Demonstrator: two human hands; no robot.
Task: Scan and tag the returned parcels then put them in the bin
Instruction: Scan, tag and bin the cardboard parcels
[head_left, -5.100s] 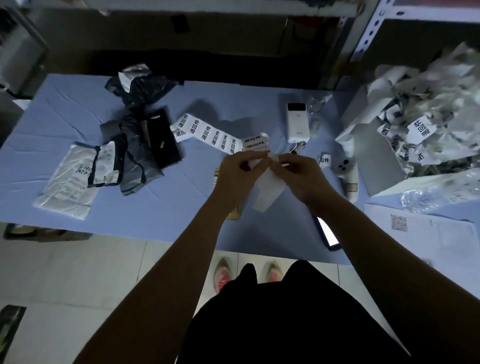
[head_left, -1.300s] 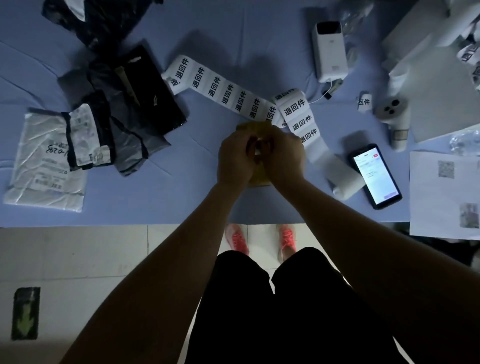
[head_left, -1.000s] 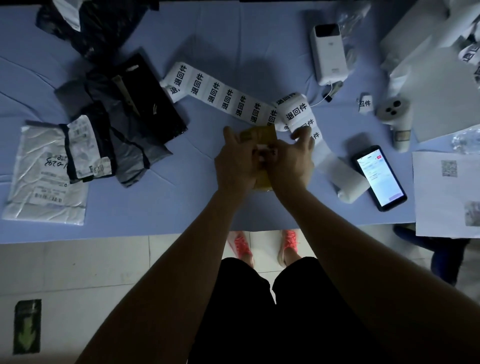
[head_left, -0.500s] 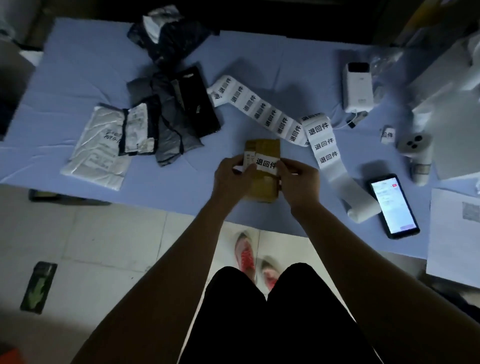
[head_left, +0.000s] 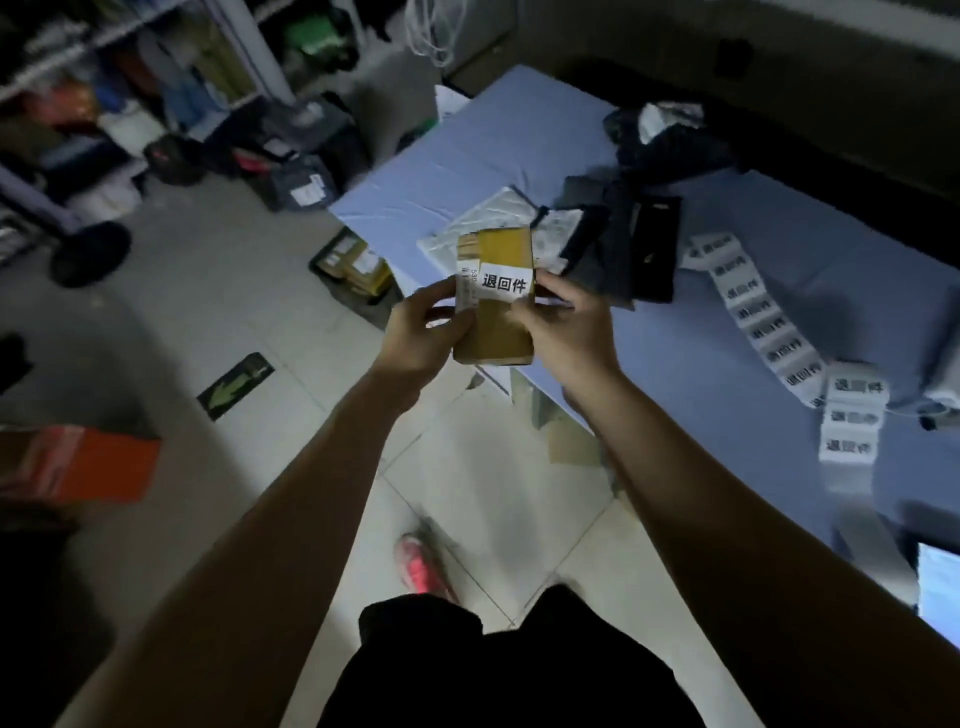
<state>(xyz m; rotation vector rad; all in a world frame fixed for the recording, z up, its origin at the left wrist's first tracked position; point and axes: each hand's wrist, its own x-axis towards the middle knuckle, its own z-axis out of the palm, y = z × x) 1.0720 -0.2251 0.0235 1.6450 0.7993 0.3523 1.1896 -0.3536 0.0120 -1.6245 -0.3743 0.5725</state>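
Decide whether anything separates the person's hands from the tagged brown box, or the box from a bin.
Nothing separates them: the left hand and right hand both grip the tagged brown box. No bin is plainly identifiable; toward the carton of parcels on the floor beside the table, nothing visible intervenes.

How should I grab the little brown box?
By its two long edges, coming from the left and right, as the left hand and right hand do now. The box is narrow and flat, and that leaves the label showing.
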